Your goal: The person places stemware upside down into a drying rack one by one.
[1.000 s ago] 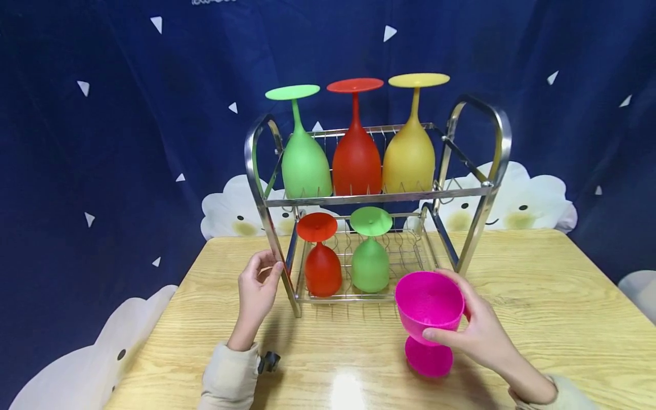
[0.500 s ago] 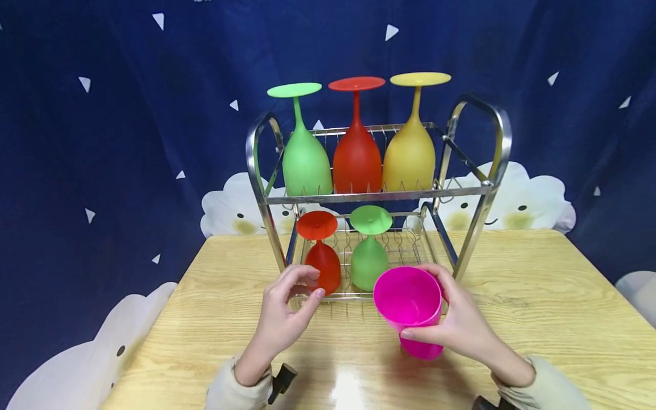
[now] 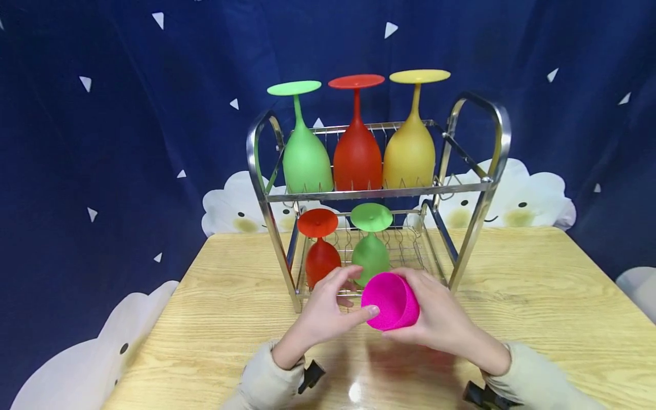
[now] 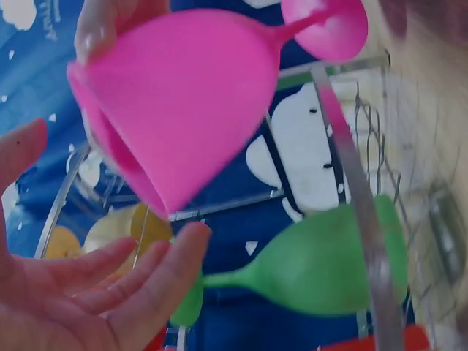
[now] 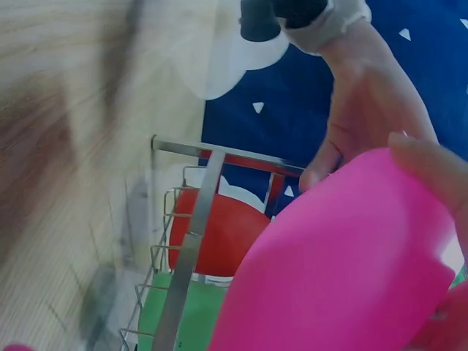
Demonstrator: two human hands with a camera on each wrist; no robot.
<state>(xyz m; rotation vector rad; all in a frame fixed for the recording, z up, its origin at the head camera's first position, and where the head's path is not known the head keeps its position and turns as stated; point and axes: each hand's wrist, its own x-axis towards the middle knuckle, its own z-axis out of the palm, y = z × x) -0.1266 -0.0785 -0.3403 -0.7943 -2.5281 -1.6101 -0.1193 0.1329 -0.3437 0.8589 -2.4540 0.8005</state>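
Note:
My right hand [image 3: 443,319] grips a bright pink plastic goblet [image 3: 389,302] by the bowl near its rim. The goblet is tilted, its mouth facing left and toward me; bowl, stem and foot [image 4: 333,25] show in the left wrist view. My left hand [image 3: 328,316] is beside the mouth with thumb and fingers spread. In the left wrist view its fingers [image 4: 175,270] are apart from the rim. Just behind stands a two-tier metal rack [image 3: 379,195]; a red goblet [image 3: 322,259] and a green goblet [image 3: 370,250] stand upside down on its lower tier.
Larger green [image 3: 306,162], red [image 3: 357,159] and yellow [image 3: 410,156] goblets stand inverted on the upper tier. The rack rests on a wooden table [image 3: 538,285]. Behind hangs a dark blue curtain [image 3: 128,142] with white triangles and clouds.
The left hand has moved right from the rack's left leg to the pink goblet's mouth. The right hand has brought the goblet left and tipped it from upright toward the left hand.

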